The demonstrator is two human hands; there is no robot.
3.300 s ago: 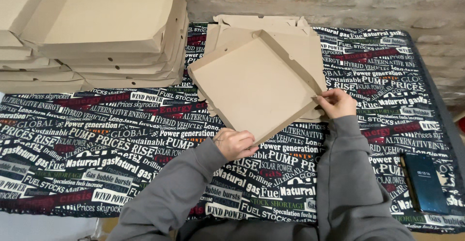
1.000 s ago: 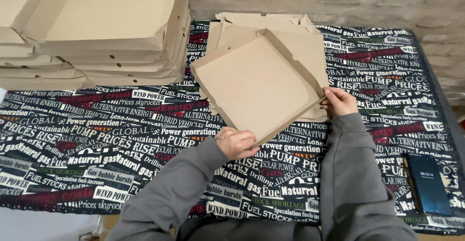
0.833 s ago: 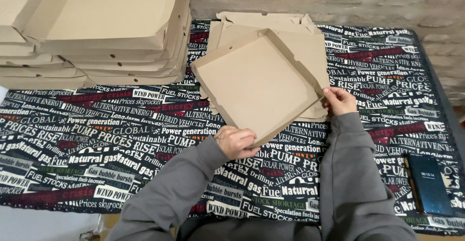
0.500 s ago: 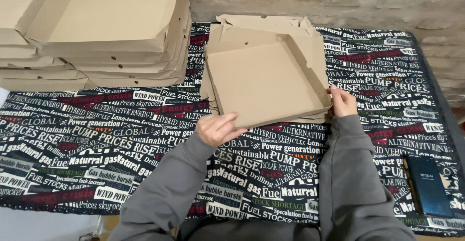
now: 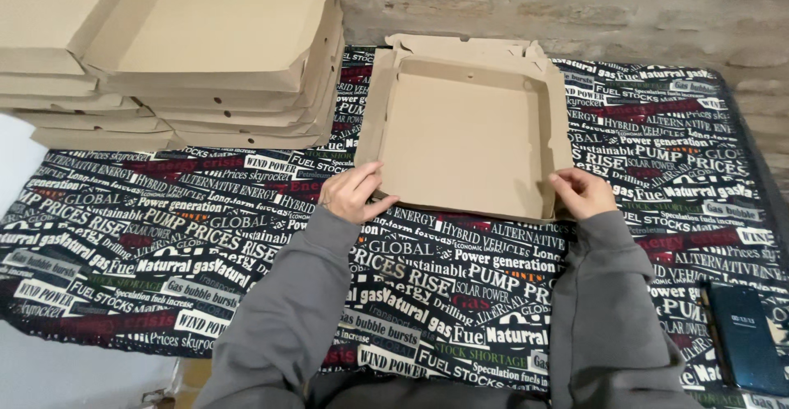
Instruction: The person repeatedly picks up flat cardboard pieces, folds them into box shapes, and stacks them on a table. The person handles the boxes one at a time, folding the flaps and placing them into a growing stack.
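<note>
**Box tray now flat on the worktop between our hands**

A moment ago the cardboard box (image 5: 468, 134) was tipped up on edge and turned cornerwise between us; now it lies flat and square on the cloth-covered worktop (image 5: 164, 236), open side up, its walls standing. Our left hand has come off the raised near corner and dropped to the front left corner.

Our left hand (image 5: 352, 193) rests with fingers loosely curled, the fingertips touching the box's near left corner; it is not closed around anything. Our right hand (image 5: 582, 193) pinches the near right corner, thumb and fingers gripping the low front wall.

The box sits just beyond both hands, its front edge running from one hand to the other. Far to the left of our left hand, a stack of folded boxes (image 5: 205, 55) fills the back corner of the worktop. Behind the box, a flat cardboard blank (image 5: 460, 45) peeks out. To the right of our right hand and nearer to us, a dark phone (image 5: 744, 335) lies on the cloth.
</note>
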